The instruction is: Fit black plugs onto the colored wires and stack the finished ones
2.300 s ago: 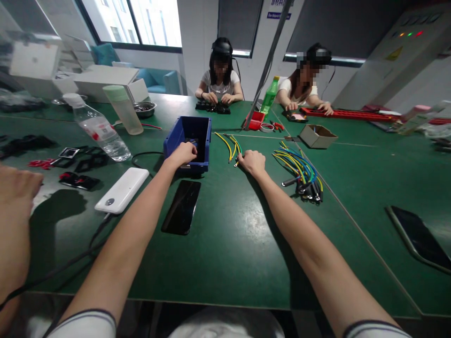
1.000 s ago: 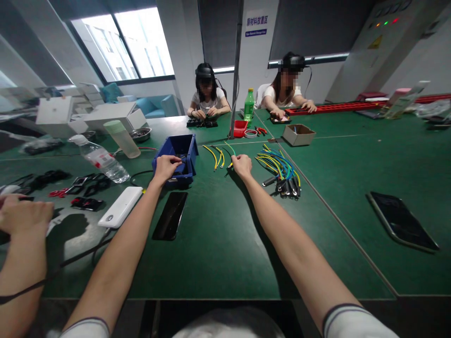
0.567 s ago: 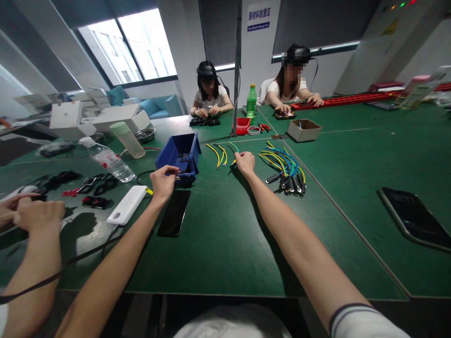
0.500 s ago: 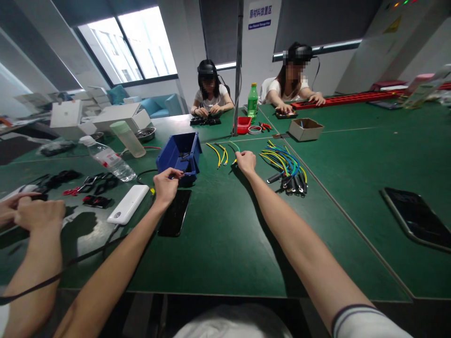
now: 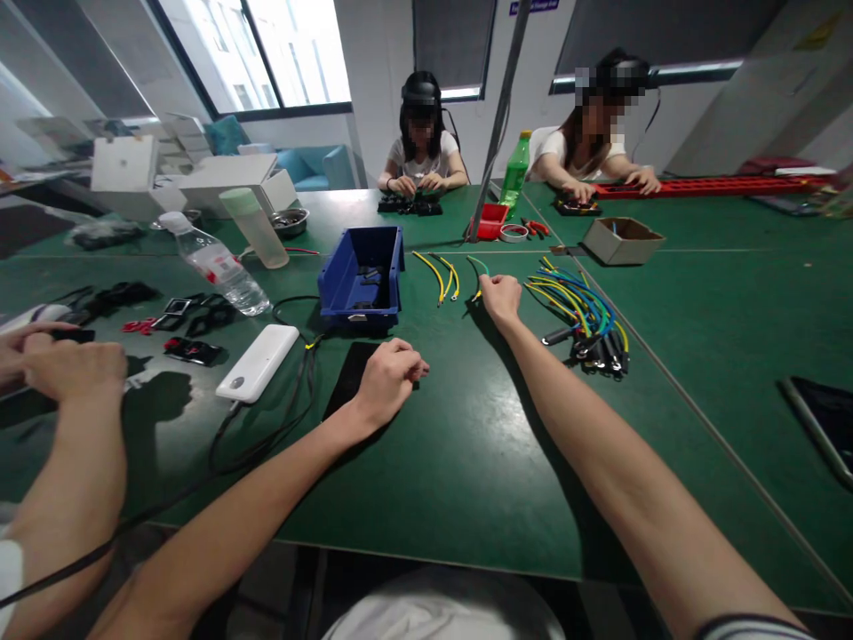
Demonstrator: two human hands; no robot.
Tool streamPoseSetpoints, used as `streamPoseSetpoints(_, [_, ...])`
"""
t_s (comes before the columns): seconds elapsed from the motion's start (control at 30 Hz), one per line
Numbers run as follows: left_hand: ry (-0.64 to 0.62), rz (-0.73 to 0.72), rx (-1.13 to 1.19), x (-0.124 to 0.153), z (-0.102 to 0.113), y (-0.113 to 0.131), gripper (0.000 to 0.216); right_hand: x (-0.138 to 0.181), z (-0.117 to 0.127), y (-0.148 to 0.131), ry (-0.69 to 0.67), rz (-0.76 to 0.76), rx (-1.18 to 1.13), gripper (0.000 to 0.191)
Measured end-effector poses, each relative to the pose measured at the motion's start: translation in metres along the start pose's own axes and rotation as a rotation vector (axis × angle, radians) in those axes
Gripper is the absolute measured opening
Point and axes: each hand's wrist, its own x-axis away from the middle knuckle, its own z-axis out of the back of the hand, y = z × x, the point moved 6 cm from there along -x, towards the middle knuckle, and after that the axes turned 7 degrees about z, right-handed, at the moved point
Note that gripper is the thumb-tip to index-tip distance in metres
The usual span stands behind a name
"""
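Note:
My right hand (image 5: 502, 299) pinches a short green-and-yellow wire (image 5: 479, 265) at the table's middle; its fingers cover part of the wire. My left hand (image 5: 392, 380) is closed, fingers curled together, above the right edge of a black phone (image 5: 346, 378). Whatever the left fingers hold, if anything, is hidden. Several loose yellow wires (image 5: 448, 279) with metal end lugs lie left of my right hand. To its right is a bundle of yellow, blue and green wires (image 5: 583, 307), some with black sleeves (image 5: 603, 351). Behind my left hand stands a blue bin (image 5: 361, 307) with small black pieces (image 5: 370, 274) inside.
A white power bank (image 5: 259, 363) with black cables, a water bottle (image 5: 223, 267) and a frosted bottle (image 5: 257, 229) stand left. Another person's hands (image 5: 73, 360) work at far left. Two people sit opposite. A cardboard box (image 5: 621, 242) and a phone (image 5: 823, 422) are right.
My left hand has moved away from the blue bin's front edge, rightward and nearer to me. The right hand stays at the same wire. The whole view has shifted slightly.

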Motion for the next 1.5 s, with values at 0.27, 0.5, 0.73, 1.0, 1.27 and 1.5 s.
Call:
streamPoseSetpoints(0.27, [-0.114, 0.003, 0.103, 0.015, -0.017, 0.005, 0.027, 0.029, 0.007, -0.011, 0.003, 0.05, -0.06, 0.035])
streamPoseSetpoints(0.5, [-0.086, 0.163, 0.354, 0.019, -0.02, 0.002, 0.026, 0.078, 0.03, -0.027, -0.045, 0.162, -0.184, 0.038])
streamPoseSetpoints(0.73, [-0.014, 0.202, 0.406, 0.018, -0.018, 0.0, 0.028, 0.135, 0.068, -0.032, -0.169, 0.129, -0.469, 0.035])
streamPoseSetpoints(1.0, [-0.024, 0.157, 0.365, 0.018, -0.021, 0.002, 0.026, 0.173, 0.071, -0.026, -0.308, 0.045, -0.704, 0.032])
streamPoseSetpoints(1.27, [-0.044, 0.189, 0.375, 0.017, -0.021, 0.005, 0.021, 0.193, 0.063, -0.033, -0.475, 0.176, -0.774, 0.019])
streamPoseSetpoints(1.5, [-0.059, 0.327, 0.439, 0.017, -0.024, 0.002, 0.012, 0.2, 0.064, -0.029, -0.515, 0.113, -0.884, 0.017])
